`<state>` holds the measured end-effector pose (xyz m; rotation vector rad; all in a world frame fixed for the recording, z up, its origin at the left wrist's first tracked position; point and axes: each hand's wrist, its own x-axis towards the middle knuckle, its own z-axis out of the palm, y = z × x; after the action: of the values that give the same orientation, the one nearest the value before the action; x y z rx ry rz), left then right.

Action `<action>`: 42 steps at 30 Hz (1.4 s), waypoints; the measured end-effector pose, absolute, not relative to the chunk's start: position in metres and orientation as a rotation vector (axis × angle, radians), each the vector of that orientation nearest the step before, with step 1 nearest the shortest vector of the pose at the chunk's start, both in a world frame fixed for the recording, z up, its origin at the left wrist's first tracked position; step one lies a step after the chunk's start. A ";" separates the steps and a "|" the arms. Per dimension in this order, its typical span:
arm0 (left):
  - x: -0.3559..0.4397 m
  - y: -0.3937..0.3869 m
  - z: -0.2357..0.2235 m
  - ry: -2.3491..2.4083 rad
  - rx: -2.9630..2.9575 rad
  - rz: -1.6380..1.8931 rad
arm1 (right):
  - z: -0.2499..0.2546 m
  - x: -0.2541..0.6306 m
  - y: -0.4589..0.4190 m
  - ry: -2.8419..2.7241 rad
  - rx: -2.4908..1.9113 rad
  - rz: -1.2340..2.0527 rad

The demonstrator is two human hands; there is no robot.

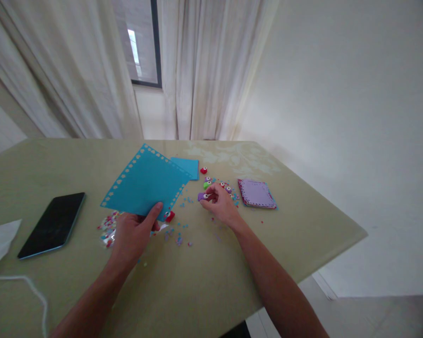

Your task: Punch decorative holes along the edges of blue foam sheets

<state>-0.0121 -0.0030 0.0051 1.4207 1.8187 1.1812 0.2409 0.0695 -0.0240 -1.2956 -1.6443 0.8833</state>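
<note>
My left hand [136, 230] is closed, its thumb on top of a blue paper sheet [144, 183] held tilted above the table. Small shapes are punched along several of the sheet's edges. A small red paper punch [169, 216] shows at the sheet's lower corner, close to my left fingers. My right hand [220, 202] pinches a small purple paper punch [201, 197] to the right of the sheet. Beside my right fingers lie more little punches, among them a green punch [207, 185]. Another red punch [203, 170] sits farther back.
Behind the held sheet lies a stack of blue paper [190, 168]. To the right is a stack of punched purple sheets [257, 193]. Paper bits [179, 240] are scattered in front. A black tablet [54, 223], white paper [0, 241] and a white cable [35, 288] lie left.
</note>
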 end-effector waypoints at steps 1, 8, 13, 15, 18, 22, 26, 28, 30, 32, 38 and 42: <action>-0.012 -0.003 0.004 1.806 1.431 1.179 | -0.023 0.237 0.068 -1.549 -1.216 1.015; -0.008 0.000 -0.005 1.723 1.498 1.159 | -0.008 0.216 0.053 -1.272 -1.037 1.324; -0.005 -0.002 -0.008 1.675 1.536 1.112 | -0.006 0.212 0.053 -1.182 -1.037 1.334; -0.004 -0.002 -0.008 1.668 1.548 1.109 | -0.007 0.212 0.054 -1.169 -1.040 1.337; -0.004 -0.001 -0.008 1.642 1.550 1.119 | -0.009 0.212 0.054 -1.156 -1.034 1.322; -0.005 -0.001 -0.011 1.647 1.575 1.116 | -0.009 0.212 0.054 -1.056 -1.017 1.383; -0.005 0.000 -0.014 1.638 1.592 1.131 | -0.009 0.213 0.053 -0.947 -0.967 1.526; -0.004 0.000 -0.014 1.635 1.589 1.140 | -0.010 0.214 0.053 -0.979 -0.978 1.522; -0.003 -0.001 -0.013 1.638 1.595 1.128 | -0.012 0.214 0.054 -1.009 -0.984 1.510; -0.002 -0.001 -0.012 1.636 1.608 1.105 | -0.014 0.213 0.055 -0.994 -0.961 1.513; -0.002 -0.001 -0.012 1.653 1.583 1.006 | -0.016 0.212 0.057 -0.956 -0.901 1.553; -0.001 0.000 -0.011 1.638 1.563 0.987 | -0.016 0.213 0.057 -0.925 -0.927 1.563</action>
<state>-0.0014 0.0003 -0.0111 1.5633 1.6378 0.9873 0.2127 0.0570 -0.0157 -0.9273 -0.9248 1.5635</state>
